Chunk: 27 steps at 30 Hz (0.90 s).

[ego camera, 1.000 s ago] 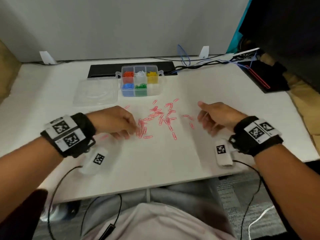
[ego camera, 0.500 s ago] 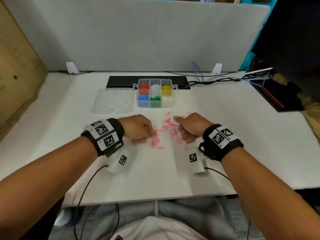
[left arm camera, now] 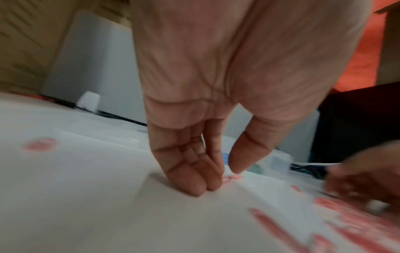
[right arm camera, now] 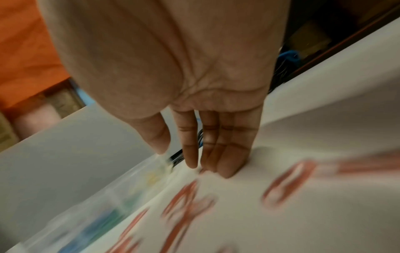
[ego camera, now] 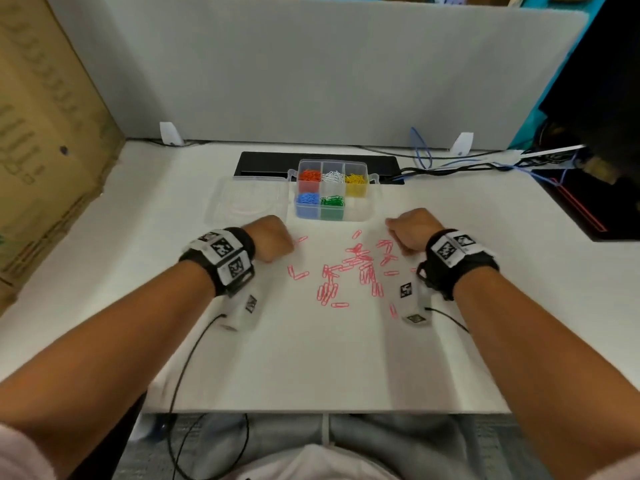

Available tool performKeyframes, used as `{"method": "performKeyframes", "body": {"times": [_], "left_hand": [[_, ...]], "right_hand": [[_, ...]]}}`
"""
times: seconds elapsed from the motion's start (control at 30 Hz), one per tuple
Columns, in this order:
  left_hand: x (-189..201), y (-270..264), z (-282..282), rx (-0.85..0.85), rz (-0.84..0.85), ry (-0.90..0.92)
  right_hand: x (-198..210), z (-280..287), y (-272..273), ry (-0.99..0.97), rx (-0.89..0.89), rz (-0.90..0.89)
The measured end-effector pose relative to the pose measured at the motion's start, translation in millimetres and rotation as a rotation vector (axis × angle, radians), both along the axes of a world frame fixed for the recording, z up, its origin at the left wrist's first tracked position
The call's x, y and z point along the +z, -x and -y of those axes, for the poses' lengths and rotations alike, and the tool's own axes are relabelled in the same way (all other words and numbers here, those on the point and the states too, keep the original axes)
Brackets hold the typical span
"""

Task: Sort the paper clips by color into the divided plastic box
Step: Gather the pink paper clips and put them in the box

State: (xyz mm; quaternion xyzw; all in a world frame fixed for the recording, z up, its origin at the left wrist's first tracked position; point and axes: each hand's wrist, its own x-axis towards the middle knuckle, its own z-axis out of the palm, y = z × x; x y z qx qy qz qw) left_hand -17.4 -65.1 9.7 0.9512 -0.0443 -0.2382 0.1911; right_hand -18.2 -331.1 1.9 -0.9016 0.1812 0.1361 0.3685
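Observation:
Several pink paper clips (ego camera: 353,268) lie scattered on the white table (ego camera: 311,358) between my hands. Behind them stands the divided plastic box (ego camera: 360,213), with red, white and yellow clips in its back row and blue and green in front. I see no clips in its front right compartment. My left hand (ego camera: 284,245) is at the pile's far left; its straight fingers (left arm camera: 194,184) press on the table beside one pink clip (left arm camera: 231,178). My right hand (ego camera: 401,237) is at the pile's far right, its fingertips (right arm camera: 227,169) down on the table, thumb apart.
The box's clear lid (ego camera: 247,202) lies flat to the left of the box. A black strip (ego camera: 270,162) and cables (ego camera: 450,164) run along the back edge by the grey partition. A cardboard box (ego camera: 41,133) stands at the left.
Both hands left the middle of the pile and moved apart and away from me, to the pile's far corners near the box. Some clips now lie apart on the left.

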Motion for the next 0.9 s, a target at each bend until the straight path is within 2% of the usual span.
{"method": "performKeyframes", "body": {"times": [0.1,0.17,0.27,0.33,0.37,0.47,0.53,0.6,0.67,0.73,0.8,0.9], "left_hand": [[2.6,1.6,27.0,-0.097,-0.115,0.081],[6.4,-5.5,29.2,-0.109,-0.049,0.073],[4.5,-17.2,23.5,-0.034,0.125,0.029],[-2.3,-18.2,25.1,0.022,0.132,0.003],[-5.3,-17.2,28.4,0.029,0.129,-0.014],[-9.2,-13.8,45.9,-0.046,0.142,-0.009],[-8.5,-8.3,57.8,-0.124,0.118,0.021],[-8.8,-1.7,63.9,-0.212,0.064,0.043],[-7.0,5.8,59.7,-0.287,-0.011,0.082],[0.5,10.6,45.7,-0.312,-0.031,0.117],[8.6,7.3,21.7,-0.271,0.072,0.068],[4.7,-10.1,-25.7,-0.096,0.182,-0.138]], "right_hand": [[-1.4,-33.7,6.9,0.023,0.173,-0.015],[1.2,-34.3,8.8,0.03,0.192,0.037],[9.4,-15.9,-3.1,-0.054,0.04,0.15],[13.7,-9.0,-10.2,-0.197,-0.064,0.144],[13.8,-10.9,-12.5,-0.205,-0.069,0.11],[5.3,-29.0,-15.9,-0.012,0.098,0.006],[-2.6,-45.8,-12.7,0.096,0.191,0.014],[-4.5,-58.1,-4.4,0.153,0.258,0.035],[1.6,-61.8,4.7,0.211,0.401,0.005],[11.8,-51.3,8.9,0.163,0.472,-0.007],[25.3,-29.7,5.4,0.093,0.405,0.086],[35.8,10.8,-4.3,0.032,0.199,0.156]]}}
